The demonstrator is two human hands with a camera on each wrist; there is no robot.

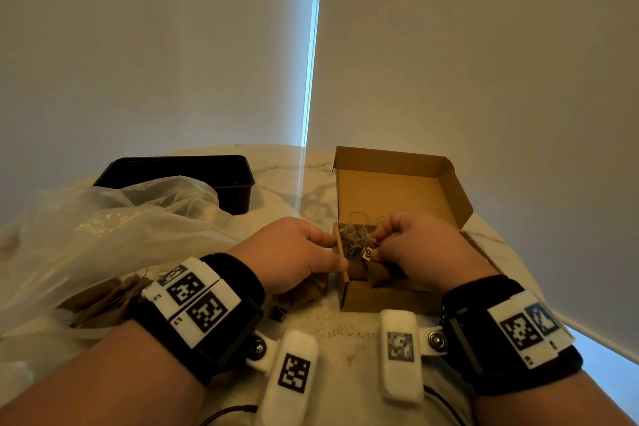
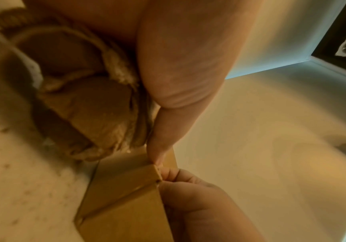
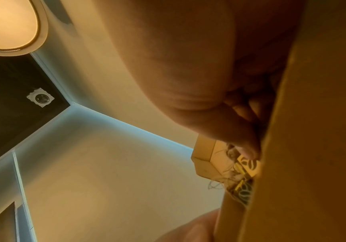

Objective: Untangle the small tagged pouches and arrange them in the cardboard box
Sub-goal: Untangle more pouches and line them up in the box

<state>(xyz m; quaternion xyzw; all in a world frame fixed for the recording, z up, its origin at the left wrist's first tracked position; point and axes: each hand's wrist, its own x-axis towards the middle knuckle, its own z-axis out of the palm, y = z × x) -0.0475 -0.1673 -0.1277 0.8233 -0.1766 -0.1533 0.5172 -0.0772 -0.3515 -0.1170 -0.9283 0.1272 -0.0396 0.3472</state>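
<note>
An open cardboard box stands right of centre on the table, its lid raised. Inside it, brown pouches with frayed twine tops stand against the left wall, their small printed tags facing up. My left hand pinches the box's left wall between thumb and fingers. My right hand reaches into the box from the right, its curled fingers pinching the twine top of a pouch and its thumb by the tags. More pouches lie on the table under my left palm.
A crumpled clear plastic bag covers the left of the marble table, with further pouches at its mouth. Behind it sits a black plastic tray. Crumbs and a small dark tag lie near the front edge. Blinds close off the back.
</note>
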